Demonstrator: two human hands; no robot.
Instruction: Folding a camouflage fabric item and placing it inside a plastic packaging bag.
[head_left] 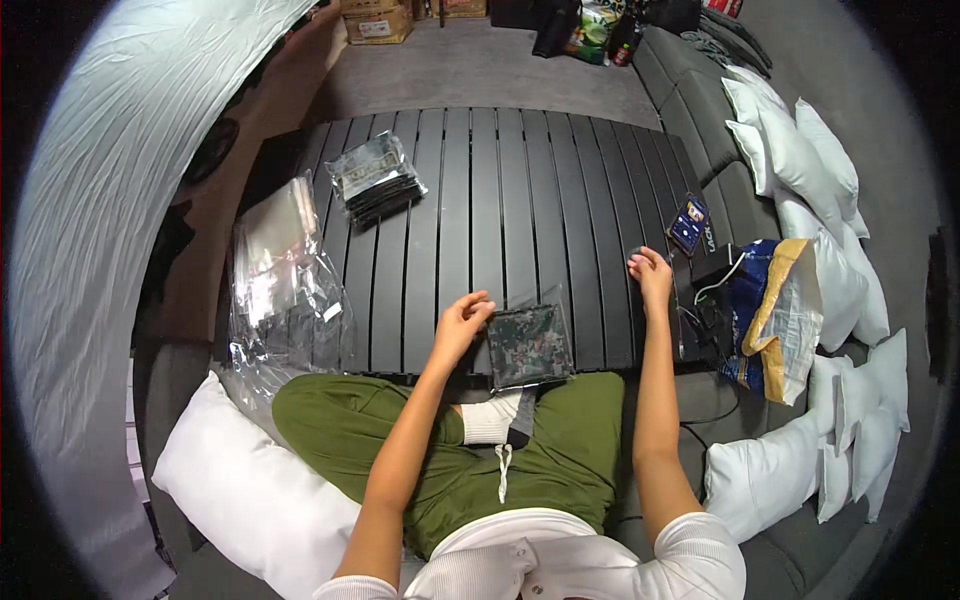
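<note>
A folded camouflage cloth in a clear plastic bag (530, 345) lies at the table's near edge in front of me, its clear flap spread at the far end. Beside the bag's upper left corner is my left hand (462, 325), its fingers bent together; whether they grip the plastic I cannot tell. Farther right, my right hand (653, 275) is raised over the table, thumb and fingers pinched. Something small and faint may be at those fingertips, too unclear to name. A stack of similar bagged camouflage packs (376, 178) rests at the far left of the table.
Clear empty bags (280, 245) lie in a large plastic wrapper (325, 310) on the left of the slatted black table (485, 200). At right are a phone (688, 224), a black box (715, 262), cables and a blue-yellow sack (775, 310). White pillows (240, 470) flank me.
</note>
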